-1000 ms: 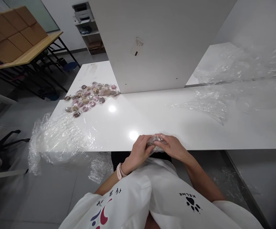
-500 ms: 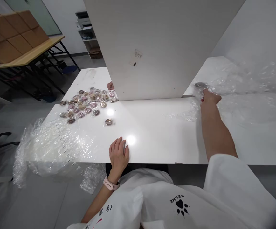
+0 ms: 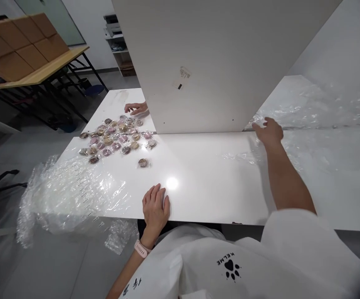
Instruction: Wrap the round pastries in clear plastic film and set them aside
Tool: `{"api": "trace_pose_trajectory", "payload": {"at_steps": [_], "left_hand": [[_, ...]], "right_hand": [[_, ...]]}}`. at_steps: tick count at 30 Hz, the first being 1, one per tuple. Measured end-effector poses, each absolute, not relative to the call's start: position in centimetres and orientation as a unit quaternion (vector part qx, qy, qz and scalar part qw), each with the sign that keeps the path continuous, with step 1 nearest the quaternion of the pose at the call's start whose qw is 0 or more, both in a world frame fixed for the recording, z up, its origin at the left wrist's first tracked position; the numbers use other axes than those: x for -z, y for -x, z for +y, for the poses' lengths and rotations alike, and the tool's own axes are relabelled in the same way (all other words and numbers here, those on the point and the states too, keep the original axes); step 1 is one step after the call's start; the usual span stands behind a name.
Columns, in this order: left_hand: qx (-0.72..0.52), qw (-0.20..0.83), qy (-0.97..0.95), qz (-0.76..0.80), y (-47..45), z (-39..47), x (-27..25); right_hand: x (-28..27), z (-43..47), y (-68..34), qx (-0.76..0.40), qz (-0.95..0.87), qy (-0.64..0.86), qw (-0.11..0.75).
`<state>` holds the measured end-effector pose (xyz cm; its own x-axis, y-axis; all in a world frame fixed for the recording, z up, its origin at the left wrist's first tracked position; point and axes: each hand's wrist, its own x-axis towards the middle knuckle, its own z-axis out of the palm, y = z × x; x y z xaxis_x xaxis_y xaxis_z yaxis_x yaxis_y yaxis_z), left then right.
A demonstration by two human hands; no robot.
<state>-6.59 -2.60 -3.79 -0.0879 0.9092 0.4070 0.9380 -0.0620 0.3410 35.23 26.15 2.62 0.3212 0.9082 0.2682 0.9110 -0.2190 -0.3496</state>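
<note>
Left hand (image 3: 155,204) lies flat, palm down, at the near edge of the white surface (image 3: 205,182) — fingers together, grip slack and holding nothing. A pink watch (image 3: 141,248) sits on that wrist.

Right hand (image 3: 269,132) is stretched far out to the right, fingers spread wide, empty, resting on or just over crinkled clear plastic wrap (image 3: 307,124) that covers the far right part of the surface; contact cannot be told for sure.

A heap of small wrapped discs (image 3: 114,137), pink and brown, lies at the far left of the surface. One wrapped disc (image 3: 142,162) sits apart from the heap, nearer the left hand.

More clear plastic sheet (image 3: 74,195) hangs over the near left corner.

An upright white panel (image 3: 217,62) stands across the middle — another person's hand (image 3: 136,109) shows at its left edge, beside the heap.
</note>
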Motion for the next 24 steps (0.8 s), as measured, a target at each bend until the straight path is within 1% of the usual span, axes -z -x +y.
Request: {"api": "trace_pose_trajectory", "payload": {"at_steps": [2,5,8,11,14,16,17,18,20,21,23,24], "left_hand": [[0.278,0.023,0.675,-0.684,6.6,-2.6,3.8],[0.281,0.012,0.672,-0.685,6.5,-2.6,3.9],[0.284,-0.004,0.665,-0.691,6.4,-2.5,3.8],[0.308,-0.059,0.639,-0.703,6.6,-2.2,2.9],[0.375,-0.195,0.584,-0.694,6.7,-1.8,1.0],[0.396,-0.284,0.555,-0.675,6.1,-1.4,-0.4],[0.383,-0.311,0.557,-0.668,5.5,-1.0,-1.0],[0.356,-0.318,0.575,-0.664,4.8,-0.6,-1.3],[0.273,-0.285,0.644,-0.655,2.9,0.6,-1.5],[0.228,-0.256,0.680,-0.648,1.9,1.2,-1.4],[0.172,-0.201,0.730,-0.630,0.4,2.4,-1.3],[0.176,-0.175,0.745,-0.619,-0.1,2.8,-1.5]], "right_hand": [[-1.0,20.5,-35.0,-0.020,-0.591,0.783,0.191],[2.3,10.9,-32.1,-0.066,-0.669,0.729,0.133],[4.1,3.0,-27.1,-0.098,-0.703,0.689,0.148],[2.1,-1.7,-22.2,-0.184,-0.767,0.593,0.162],[-2.2,-4.0,-19.4,-0.340,-0.811,0.447,0.166],[-4.4,-4.4,-19.1,-0.394,-0.789,0.419,0.218],[-5.0,-4.3,-19.4,-0.384,-0.763,0.446,0.268],[-5.1,-3.9,-20.0,-0.349,-0.727,0.492,0.327],[-4.5,-2.5,-21.9,-0.233,-0.631,0.599,0.434],[-4.0,-1.6,-23.2,-0.165,-0.577,0.645,0.473],[-3.0,0.1,-26.1,-0.045,-0.494,0.702,0.511],[-2.8,0.8,-27.6,0.002,-0.473,0.714,0.516]]}}
